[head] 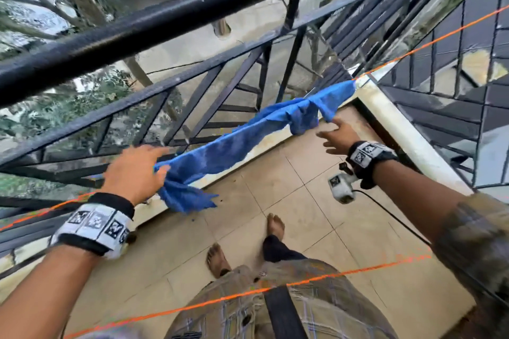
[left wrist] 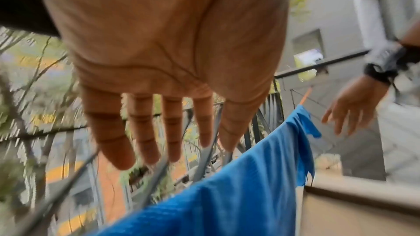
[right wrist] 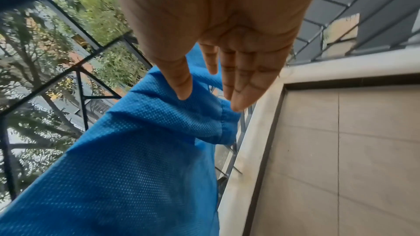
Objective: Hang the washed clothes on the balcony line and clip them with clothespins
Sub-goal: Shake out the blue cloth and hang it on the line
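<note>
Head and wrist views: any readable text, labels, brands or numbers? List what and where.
No readable text in any view.
Left wristband: black-and-white square marker patterns, no letters.
Right wristband: the same marker patterns, no letters.
Blue garment: a small white mark beside the fingers, mostly hidden, unreadable.
Yellow sign-like patches beyond the railing: too blurred to read.

plaid shirt (head: pixel 289 308), marker-patterned wristbands (head: pixel 96 224), bare feet (head: pixel 275 224)

Blue perforated mesh cloth (right wrist: pixel 141 150), black painted metal railing (head: pixel 154 25), smooth matt beige floor tiles (head: pixel 308 201).
</note>
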{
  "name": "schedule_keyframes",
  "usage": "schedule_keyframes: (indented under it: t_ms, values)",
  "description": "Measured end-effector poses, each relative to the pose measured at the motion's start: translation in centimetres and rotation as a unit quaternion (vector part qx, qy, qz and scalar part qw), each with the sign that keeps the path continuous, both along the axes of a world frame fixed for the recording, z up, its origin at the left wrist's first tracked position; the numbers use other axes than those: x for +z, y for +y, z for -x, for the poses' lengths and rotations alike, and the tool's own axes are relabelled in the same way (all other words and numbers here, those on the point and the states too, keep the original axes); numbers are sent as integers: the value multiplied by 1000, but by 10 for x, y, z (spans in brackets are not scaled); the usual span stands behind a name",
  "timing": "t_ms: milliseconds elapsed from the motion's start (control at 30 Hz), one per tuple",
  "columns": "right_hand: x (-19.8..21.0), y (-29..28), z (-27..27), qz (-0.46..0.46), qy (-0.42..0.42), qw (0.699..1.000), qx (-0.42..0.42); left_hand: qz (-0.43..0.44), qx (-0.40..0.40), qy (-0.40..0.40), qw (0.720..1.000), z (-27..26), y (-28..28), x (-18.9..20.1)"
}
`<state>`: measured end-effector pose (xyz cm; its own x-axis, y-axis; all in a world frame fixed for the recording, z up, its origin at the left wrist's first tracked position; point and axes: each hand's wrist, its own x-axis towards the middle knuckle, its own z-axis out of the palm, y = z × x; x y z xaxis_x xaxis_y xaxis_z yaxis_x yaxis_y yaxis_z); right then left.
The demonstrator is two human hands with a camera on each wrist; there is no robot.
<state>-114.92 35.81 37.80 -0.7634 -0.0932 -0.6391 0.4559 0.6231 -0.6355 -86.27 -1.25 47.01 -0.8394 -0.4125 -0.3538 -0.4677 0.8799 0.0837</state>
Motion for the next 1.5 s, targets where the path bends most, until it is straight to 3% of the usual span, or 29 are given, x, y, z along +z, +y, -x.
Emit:
schedule_keyframes:
  t_ms: [67, 200, 300, 367, 467, 567, 667, 767, 933, 1033, 1167, 1267, 1367, 1500]
  values:
    - [-11, -8, 8, 36, 13, 999, -2, -76, -9, 10, 997, 22, 19, -17]
    - [-21, -15, 32, 75, 88, 993, -26, -79, -3, -40, 996, 50, 45, -45]
    - [-29, -6, 55, 24, 78, 996, -25, -98, 39, -42, 994, 52, 50, -52]
    - [-33, 9, 76, -14, 143, 990, 2, -119, 52, -16, 991, 45, 50, -55]
    - [13, 19, 89, -33, 257, 965, -31, -146, 52, 12, 988, 34, 54, -55]
    - [55, 18, 113, 34, 352, 934, -54, -160, 67, 26, 985, 27, 65, -46]
    - [74, 6, 139, 132, 317, 938, 47, -172, 73, 46, 981, 26, 75, -38]
    - [74, -7, 144, 15, 316, 927, 202, -176, 68, 40, 981, 27, 79, -36]
    - [56, 3, 80, -13, 374, 916, 145, -173, 71, 35, 982, 23, 78, -38]
    - [23, 26, 31, -33, 331, 930, 159, -169, 80, 31, 982, 19, 79, -40]
    - [-28, 46, 1, -139, 131, 955, 227, -175, 80, 35, 981, 19, 82, -42]
    - [-49, 38, -1, -103, 15, 979, 174, -175, 77, 38, 981, 15, 84, -41]
    - [-56, 27, 10, -61, 16, 990, 125, -168, 77, 40, 982, 12, 86, -41]
    - [-39, 27, 25, -123, 59, 967, 214, -166, 71, 53, 982, 8, 84, -46]
